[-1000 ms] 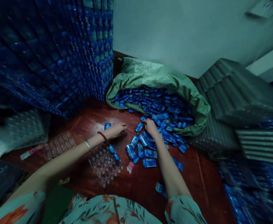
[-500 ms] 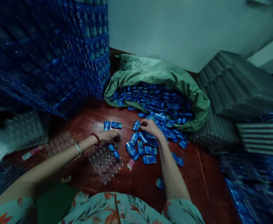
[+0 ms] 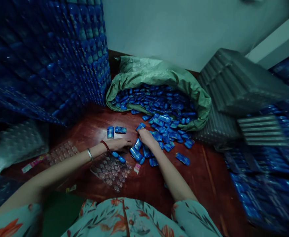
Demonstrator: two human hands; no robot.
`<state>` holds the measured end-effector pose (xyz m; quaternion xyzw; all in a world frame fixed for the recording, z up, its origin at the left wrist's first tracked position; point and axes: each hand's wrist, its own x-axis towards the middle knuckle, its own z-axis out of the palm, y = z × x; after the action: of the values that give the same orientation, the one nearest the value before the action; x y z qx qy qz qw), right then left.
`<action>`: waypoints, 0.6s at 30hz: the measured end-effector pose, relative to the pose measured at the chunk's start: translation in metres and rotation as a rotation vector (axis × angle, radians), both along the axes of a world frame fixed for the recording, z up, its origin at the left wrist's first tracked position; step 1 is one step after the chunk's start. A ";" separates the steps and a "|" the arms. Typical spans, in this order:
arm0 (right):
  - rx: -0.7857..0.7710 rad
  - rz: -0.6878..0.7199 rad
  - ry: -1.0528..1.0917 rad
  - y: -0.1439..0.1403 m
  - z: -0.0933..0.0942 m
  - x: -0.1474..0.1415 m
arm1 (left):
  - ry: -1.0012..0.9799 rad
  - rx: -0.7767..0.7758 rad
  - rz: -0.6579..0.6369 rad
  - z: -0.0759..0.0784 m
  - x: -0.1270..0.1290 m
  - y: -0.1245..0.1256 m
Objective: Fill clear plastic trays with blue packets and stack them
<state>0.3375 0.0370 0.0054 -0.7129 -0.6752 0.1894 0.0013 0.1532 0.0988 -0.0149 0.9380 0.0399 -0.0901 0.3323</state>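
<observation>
My right hand (image 3: 146, 138) is closed on a small blue packet (image 3: 140, 126), its fingertips at the packet's lower edge. Beside it, my left hand (image 3: 121, 144) reaches in from the left with its fingers curled together; whatever they hold is hidden. Under the left wrist, two blue oval pieces (image 3: 118, 157) lie at the upper edge of a clear plastic tray with moulded pockets (image 3: 112, 174). Two blue packets (image 3: 120, 130) rest flat just beyond the left hand. Several more packets (image 3: 136, 153) lie in a loose heap around and partly beneath my right hand.
An open green sack (image 3: 201, 108) full of blue packets spills onto the red-brown floor (image 3: 193, 191). Tall stacks of blue packs (image 3: 85, 59) rise at the left. Grey stacked trays (image 3: 243, 85) and more blue packs (image 3: 263, 187) stand at the right. Another clear tray (image 3: 64, 153) lies at the left.
My left hand has moved right, away from the oval pieces and towards the packets. The right hand has shifted slightly left with the packet at its fingers, and the whole view has turned a little.
</observation>
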 end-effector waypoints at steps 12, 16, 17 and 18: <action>-0.038 -0.019 0.606 -0.127 0.043 0.044 | 0.075 0.261 0.198 0.037 0.013 -0.020; -0.246 -0.234 0.624 -0.232 0.029 0.043 | 0.001 0.138 0.027 0.054 0.025 -0.097; -0.287 -0.298 0.607 -0.255 0.024 0.042 | -0.002 0.046 -0.054 0.053 0.033 -0.123; -0.323 -0.350 0.591 -0.276 0.018 0.041 | -0.015 -0.022 -0.115 0.050 0.043 -0.149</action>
<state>0.3781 -0.2389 0.0235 -0.7231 -0.4751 0.4879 0.1159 0.1959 -0.0503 0.0349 0.9357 -0.0174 -0.1023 0.3371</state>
